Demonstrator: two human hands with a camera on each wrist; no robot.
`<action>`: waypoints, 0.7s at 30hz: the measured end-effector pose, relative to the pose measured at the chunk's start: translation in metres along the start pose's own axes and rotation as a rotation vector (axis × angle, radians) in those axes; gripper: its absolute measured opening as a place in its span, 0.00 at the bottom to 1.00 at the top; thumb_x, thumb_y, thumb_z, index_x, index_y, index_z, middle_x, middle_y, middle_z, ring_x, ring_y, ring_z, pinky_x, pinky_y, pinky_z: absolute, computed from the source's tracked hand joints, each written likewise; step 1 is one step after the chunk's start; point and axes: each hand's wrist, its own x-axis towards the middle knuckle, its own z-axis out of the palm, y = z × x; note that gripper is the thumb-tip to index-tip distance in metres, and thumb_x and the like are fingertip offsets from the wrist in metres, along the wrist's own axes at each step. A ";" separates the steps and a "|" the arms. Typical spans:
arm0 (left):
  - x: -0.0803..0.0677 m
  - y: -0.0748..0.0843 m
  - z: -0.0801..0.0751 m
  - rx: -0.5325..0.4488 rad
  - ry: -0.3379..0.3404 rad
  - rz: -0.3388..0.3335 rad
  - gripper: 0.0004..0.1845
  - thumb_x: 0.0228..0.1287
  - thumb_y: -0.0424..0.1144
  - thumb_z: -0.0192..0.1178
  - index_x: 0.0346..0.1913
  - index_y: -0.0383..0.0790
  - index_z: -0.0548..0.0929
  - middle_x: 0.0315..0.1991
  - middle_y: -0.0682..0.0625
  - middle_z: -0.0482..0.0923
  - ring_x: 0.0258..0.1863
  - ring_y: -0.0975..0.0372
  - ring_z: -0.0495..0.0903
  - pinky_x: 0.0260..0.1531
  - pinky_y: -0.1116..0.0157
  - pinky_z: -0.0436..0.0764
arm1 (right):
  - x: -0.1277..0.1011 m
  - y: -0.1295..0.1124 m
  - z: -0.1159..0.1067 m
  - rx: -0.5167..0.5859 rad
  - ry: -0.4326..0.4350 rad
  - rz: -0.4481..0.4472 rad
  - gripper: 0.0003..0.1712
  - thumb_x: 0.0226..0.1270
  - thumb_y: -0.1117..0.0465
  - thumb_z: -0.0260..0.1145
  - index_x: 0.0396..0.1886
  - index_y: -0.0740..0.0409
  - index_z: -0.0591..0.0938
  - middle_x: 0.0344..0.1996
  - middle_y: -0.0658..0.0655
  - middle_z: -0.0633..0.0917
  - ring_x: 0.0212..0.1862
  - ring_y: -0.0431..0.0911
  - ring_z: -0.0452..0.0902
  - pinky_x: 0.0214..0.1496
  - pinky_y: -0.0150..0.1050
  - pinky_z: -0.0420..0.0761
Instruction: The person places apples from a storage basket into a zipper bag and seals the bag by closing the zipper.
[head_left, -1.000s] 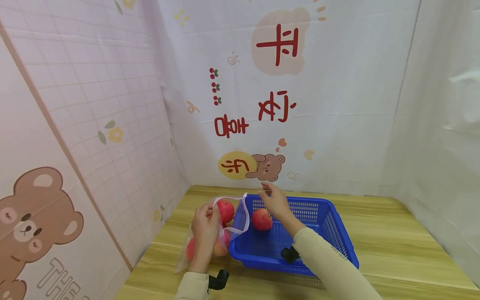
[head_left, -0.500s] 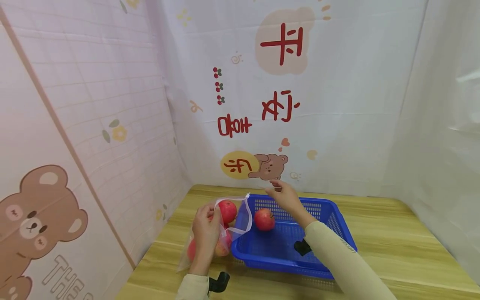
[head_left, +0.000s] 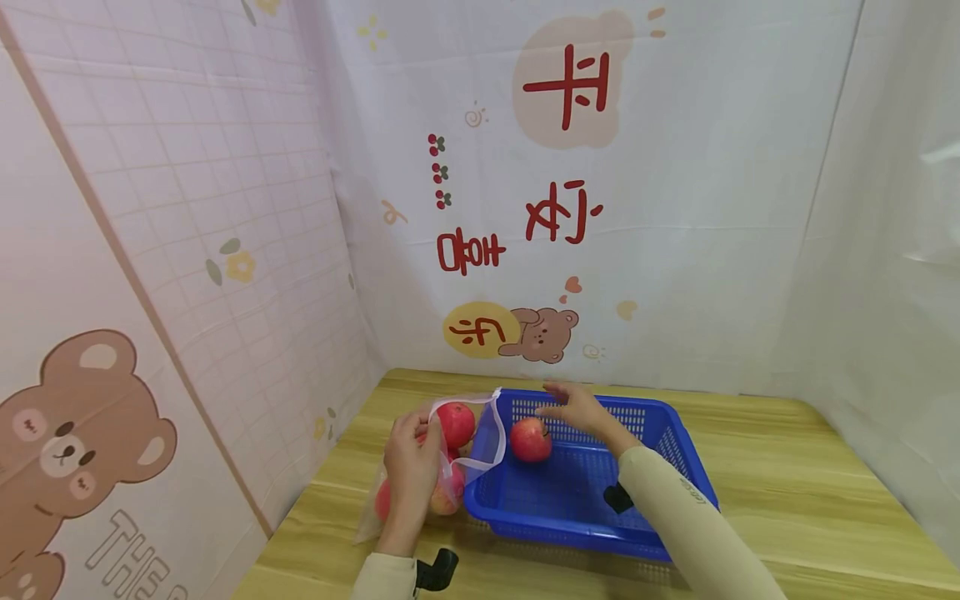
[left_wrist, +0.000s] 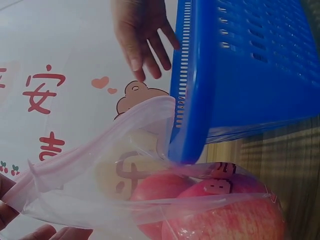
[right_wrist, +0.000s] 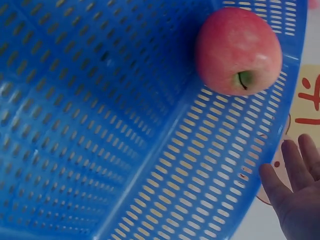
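My left hand [head_left: 409, 469] grips the side of a clear plastic bag [head_left: 438, 467] holding several red apples [head_left: 455, 423], just left of a blue plastic basket [head_left: 660, 454]. In the left wrist view the bag [left_wrist: 115, 175] droops open over the apples [left_wrist: 225, 215] beside the basket's corner [left_wrist: 240, 65]. My right hand [head_left: 573, 410] hovers with fingers spread over the basket's far left part, just above a single red apple [head_left: 530, 439] lying inside. The right wrist view shows that apple [right_wrist: 238, 50] against the perforated wall, my fingers [right_wrist: 295, 190] beyond the rim.
The basket and bag sit on a wooden table [head_left: 780, 483] enclosed by printed fabric walls [head_left: 225, 250] at the left, back and right. Bare tabletop lies to the right of the basket and along the front edge.
My right hand has drifted right and lowered, from above the bag's mouth to over the basket's far left part. The left hand and bag have held still.
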 end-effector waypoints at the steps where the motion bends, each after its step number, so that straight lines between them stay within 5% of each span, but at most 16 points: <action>1: 0.000 0.000 0.000 0.000 -0.004 -0.006 0.05 0.65 0.33 0.63 0.36 0.34 0.86 0.40 0.41 0.81 0.40 0.48 0.85 0.43 0.49 0.83 | 0.000 0.001 0.002 0.011 -0.009 0.004 0.40 0.62 0.51 0.73 0.71 0.58 0.71 0.66 0.66 0.73 0.67 0.63 0.68 0.64 0.60 0.70; 21: -0.001 0.000 -0.002 -0.013 -0.004 0.022 0.05 0.64 0.32 0.63 0.38 0.33 0.87 0.41 0.42 0.82 0.39 0.49 0.85 0.41 0.50 0.83 | 0.000 0.019 0.039 -0.108 -0.105 0.011 0.41 0.57 0.58 0.76 0.70 0.62 0.71 0.63 0.67 0.76 0.64 0.64 0.70 0.65 0.62 0.67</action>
